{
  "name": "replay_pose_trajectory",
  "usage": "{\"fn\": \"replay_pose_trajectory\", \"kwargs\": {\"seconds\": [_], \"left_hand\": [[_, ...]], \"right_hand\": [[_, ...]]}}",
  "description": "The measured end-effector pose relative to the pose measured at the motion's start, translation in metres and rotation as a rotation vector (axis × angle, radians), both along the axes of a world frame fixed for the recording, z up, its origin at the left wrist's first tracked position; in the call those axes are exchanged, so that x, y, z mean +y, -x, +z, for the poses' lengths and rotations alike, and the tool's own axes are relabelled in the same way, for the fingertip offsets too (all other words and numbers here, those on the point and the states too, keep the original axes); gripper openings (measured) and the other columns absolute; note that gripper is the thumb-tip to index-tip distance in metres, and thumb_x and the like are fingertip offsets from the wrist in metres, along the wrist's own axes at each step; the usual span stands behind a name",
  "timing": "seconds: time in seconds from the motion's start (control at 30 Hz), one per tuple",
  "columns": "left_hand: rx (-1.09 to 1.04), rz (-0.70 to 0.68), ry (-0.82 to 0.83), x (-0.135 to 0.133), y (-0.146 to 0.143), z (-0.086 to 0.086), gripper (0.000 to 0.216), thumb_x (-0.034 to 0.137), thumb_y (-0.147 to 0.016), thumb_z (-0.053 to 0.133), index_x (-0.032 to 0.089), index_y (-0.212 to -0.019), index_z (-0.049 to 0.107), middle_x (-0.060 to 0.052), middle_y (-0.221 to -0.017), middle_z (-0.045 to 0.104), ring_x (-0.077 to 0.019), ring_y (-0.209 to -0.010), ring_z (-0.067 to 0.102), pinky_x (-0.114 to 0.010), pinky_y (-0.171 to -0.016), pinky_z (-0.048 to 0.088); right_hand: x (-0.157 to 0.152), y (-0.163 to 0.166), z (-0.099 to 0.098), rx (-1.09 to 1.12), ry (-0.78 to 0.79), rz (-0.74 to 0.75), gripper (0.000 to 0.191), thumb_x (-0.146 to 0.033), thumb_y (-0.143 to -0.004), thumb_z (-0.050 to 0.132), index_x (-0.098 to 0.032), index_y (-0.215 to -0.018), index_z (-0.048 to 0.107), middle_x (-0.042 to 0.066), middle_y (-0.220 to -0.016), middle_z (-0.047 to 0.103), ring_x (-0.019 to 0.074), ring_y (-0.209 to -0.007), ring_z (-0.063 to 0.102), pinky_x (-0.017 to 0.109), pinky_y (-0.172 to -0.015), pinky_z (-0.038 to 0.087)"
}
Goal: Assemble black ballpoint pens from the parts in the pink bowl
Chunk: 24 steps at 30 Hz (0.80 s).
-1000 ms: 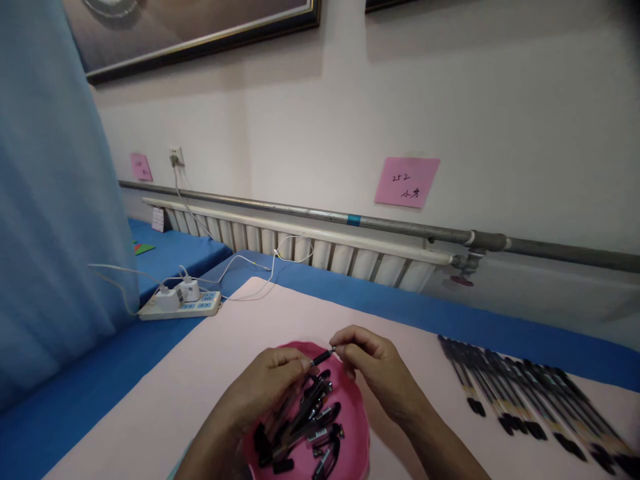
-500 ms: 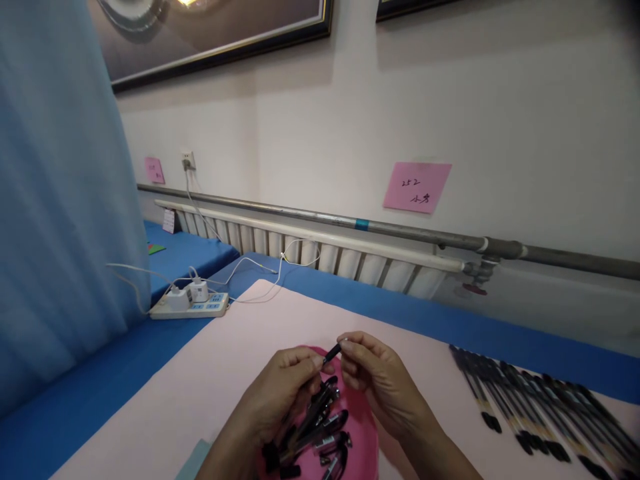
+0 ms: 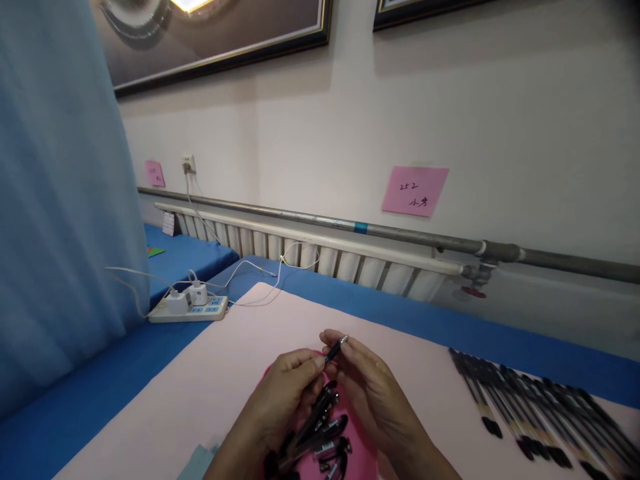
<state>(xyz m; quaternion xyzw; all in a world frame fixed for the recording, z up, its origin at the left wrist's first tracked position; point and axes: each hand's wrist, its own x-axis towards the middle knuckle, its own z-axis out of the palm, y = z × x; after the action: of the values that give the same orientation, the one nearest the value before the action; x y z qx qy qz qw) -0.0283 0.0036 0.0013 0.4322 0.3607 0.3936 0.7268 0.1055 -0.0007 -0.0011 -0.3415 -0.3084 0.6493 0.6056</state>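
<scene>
Over a pink basin, my left hand point(image 3: 285, 387) pinches a black pen with a silver tip point(image 3: 337, 349) between thumb and fingers. The pen tilts up to the right. My right hand point(image 3: 375, 387) is at its tip end, with the thumb beside the tip and the fingers curved behind it. Below the hands, the pink basin point(image 3: 367, 460) contains several black and clear pens point(image 3: 320, 437), partly hidden by my left hand and wrist.
On the right, several black-capped pens point(image 3: 545, 413) lie in a row on the pale pink sheet point(image 3: 240, 347). A white power strip point(image 3: 190, 313) with chargers and cables sits at left. A light-blue item point(image 3: 197, 461) is beside my left forearm. A radiator point(image 3: 300, 247) runs along the wall.
My right hand's fingers have shifted left behind the pen, and its silver tip now shows. The left hand keeps its hold. The camera view has tilted slightly up.
</scene>
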Motion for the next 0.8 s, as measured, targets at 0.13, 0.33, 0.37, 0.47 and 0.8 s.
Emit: {"fn": "replay_pose_trajectory", "kwargs": {"seconds": [0.13, 0.33, 0.37, 0.47, 0.8], "left_hand": [[-0.009, -0.010, 0.031, 0.0002, 0.0016, 0.0015, 0.027, 0.041, -0.076, 0.059, 0.015, -0.070, 0.053, 0.008, -0.047, 0.040, -0.0024, -0.035, 0.023, -0.019, -0.037, 0.011], [0.057, 0.013, -0.015, 0.0009, -0.0003, -0.0040, 0.033, 0.042, -0.075, 0.059, 0.016, -0.058, 0.047, 0.007, -0.044, 0.039, -0.0030, -0.034, 0.025, -0.020, -0.037, 0.012], [0.059, 0.018, -0.014, 0.0009, -0.0007, -0.0041, 0.034, 0.043, -0.075, 0.059, 0.017, -0.057, 0.047, 0.007, -0.044, 0.039, -0.0032, -0.034, 0.025, -0.020, -0.038, 0.013], [0.049, 0.023, 0.008, 0.0004, -0.0007, -0.0024, 0.031, 0.042, -0.075, 0.059, 0.017, -0.061, 0.049, 0.008, -0.044, 0.039, -0.0035, -0.035, 0.025, -0.020, -0.038, 0.013], [0.100, 0.030, -0.027, 0.0017, -0.0010, -0.0068, 0.031, 0.040, -0.077, 0.056, 0.018, -0.057, 0.047, 0.008, -0.044, 0.040, -0.0040, -0.034, 0.025, -0.020, -0.037, 0.013]], "right_hand": [[0.0019, -0.0012, -0.0004, 0.008, -0.018, -0.022, 0.028, -0.033, -0.067, 0.075, -0.018, -0.090, 0.073, 0.005, -0.093, 0.069, 0.0144, -0.075, 0.059, 0.027, -0.071, 0.048], [0.0036, -0.0015, -0.0042, -0.009, -0.014, -0.058, 0.017, -0.028, -0.064, 0.078, -0.018, -0.076, 0.071, -0.001, -0.072, 0.066, 0.0102, -0.060, 0.058, 0.022, -0.059, 0.047], [0.0033, -0.0013, -0.0046, -0.010, -0.009, -0.066, 0.018, -0.028, -0.064, 0.078, -0.019, -0.078, 0.071, 0.000, -0.078, 0.067, 0.0104, -0.062, 0.059, 0.022, -0.060, 0.047], [0.0024, -0.0009, -0.0048, -0.011, -0.013, -0.067, 0.028, -0.031, -0.065, 0.077, -0.019, -0.089, 0.072, 0.003, -0.091, 0.068, 0.0134, -0.070, 0.061, 0.026, -0.067, 0.049], [0.0043, -0.0010, -0.0045, -0.025, -0.002, -0.098, 0.027, -0.030, -0.062, 0.078, -0.018, -0.086, 0.071, 0.003, -0.089, 0.068, 0.0144, -0.071, 0.061, 0.026, -0.065, 0.049]]}}
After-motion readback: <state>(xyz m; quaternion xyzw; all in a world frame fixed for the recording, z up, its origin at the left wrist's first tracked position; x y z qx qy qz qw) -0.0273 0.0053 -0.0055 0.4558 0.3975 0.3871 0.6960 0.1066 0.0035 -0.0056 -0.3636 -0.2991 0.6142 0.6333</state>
